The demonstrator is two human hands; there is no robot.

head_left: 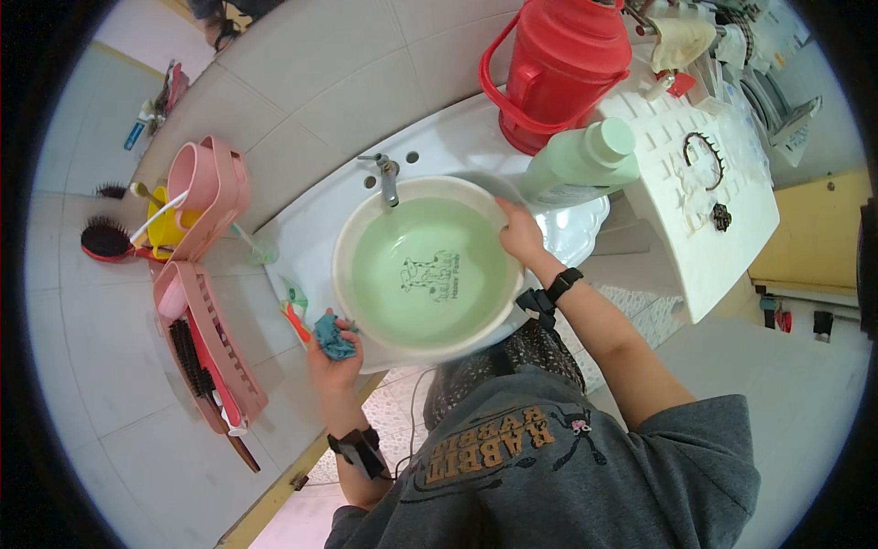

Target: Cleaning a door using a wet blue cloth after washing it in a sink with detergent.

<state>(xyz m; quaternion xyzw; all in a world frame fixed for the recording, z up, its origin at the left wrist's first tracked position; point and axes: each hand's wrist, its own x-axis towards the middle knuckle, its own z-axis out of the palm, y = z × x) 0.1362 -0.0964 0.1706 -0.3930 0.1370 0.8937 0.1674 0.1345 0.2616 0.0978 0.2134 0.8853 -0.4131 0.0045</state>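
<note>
A round white plastic basin (342, 274) sits on the white sink, filled with pale green-looking water; a dark printed drawing shows on its bottom. My left hand (337, 368) is closed around a crumpled teal cloth (335, 338), just outside the basin's near left rim. Beside those fingers lies a narrow orange item (294, 322), its kind unclear. On the right side, my right hand (523, 236) grips the basin's rim, its fingertips over the edge. The metal faucet (389, 183) reaches over the basin's far rim.
A large pale green bottle (581, 165) and a red thermos flask (562, 78) stand beyond my right hand. Farther right is a white ridged board (709, 210) with a hair band on it. Pink wall holders (206, 348) with hairbrushes hang at left.
</note>
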